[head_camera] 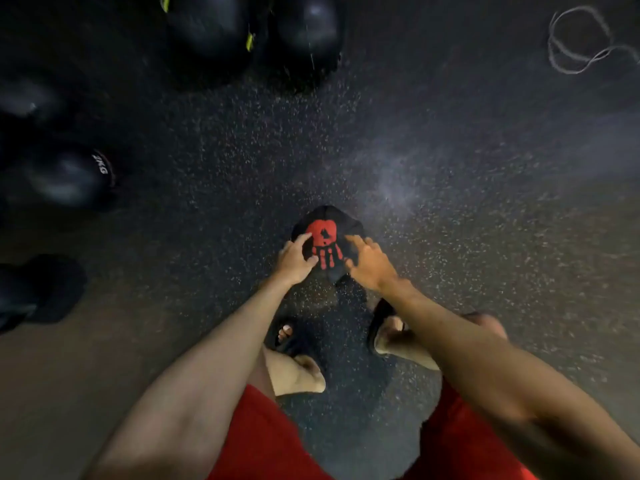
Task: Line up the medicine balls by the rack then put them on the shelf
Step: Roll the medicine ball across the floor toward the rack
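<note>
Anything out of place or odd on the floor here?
Loose cord looped on the floor at upper right, a possible trip hazard. The red-handprint medicine ball is alone, away from the other balls at left and top.

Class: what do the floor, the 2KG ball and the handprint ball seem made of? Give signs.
Floor: likely rubber, matte; pale flecks. 2KG ball: rubber or vinyl, semi-gloss; soft highlights. Handprint ball: probably rubber, duller; red print, no shine.
</note>
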`<state>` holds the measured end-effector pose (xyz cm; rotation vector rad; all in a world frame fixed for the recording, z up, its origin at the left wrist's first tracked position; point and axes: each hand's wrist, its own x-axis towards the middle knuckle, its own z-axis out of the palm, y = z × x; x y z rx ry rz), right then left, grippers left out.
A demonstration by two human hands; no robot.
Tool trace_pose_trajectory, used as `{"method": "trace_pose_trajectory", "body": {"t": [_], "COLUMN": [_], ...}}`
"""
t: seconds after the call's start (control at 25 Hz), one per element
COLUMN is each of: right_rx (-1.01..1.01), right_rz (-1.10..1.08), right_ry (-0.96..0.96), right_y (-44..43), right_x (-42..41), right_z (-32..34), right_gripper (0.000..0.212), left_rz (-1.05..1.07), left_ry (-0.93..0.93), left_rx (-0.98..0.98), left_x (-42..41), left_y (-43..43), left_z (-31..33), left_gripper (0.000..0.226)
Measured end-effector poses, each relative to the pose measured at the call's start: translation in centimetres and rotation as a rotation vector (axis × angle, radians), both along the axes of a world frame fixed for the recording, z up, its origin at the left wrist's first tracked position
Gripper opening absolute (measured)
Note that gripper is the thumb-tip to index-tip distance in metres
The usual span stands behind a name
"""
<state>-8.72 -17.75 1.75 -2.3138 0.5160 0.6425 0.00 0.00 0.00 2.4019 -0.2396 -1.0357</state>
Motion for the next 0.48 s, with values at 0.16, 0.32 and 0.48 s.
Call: {"method": "trace_pose_trajectory", "body": {"t": [0.16,0.32,0.48], "right_rx": [-0.081,-0.150,-0.161], "right_rz": [0.101,0.197,0.106], "right_ry": [0.114,0.003,-0.225], "right_y": [-1.6,-1.4,-2.5], "right_x": [2.0,2.7,4.8], "right_z": [-13.2,-22.8,-26.3], "right_gripper": [0.073,0.084,0.078], "left_rz": [-0.051,-0.137,-0.109], "left_ry": [-0.017,-0.125,-0.236], "left_rx": [0.110,0.084,-0.019], "left_x": [1.4,2.8,5.4], "left_y": [-1.3,-1.8,-3.0], "left_z": [-12.0,-20.4,-24.7], "left_gripper": [0.070,0.070,0.065]}}
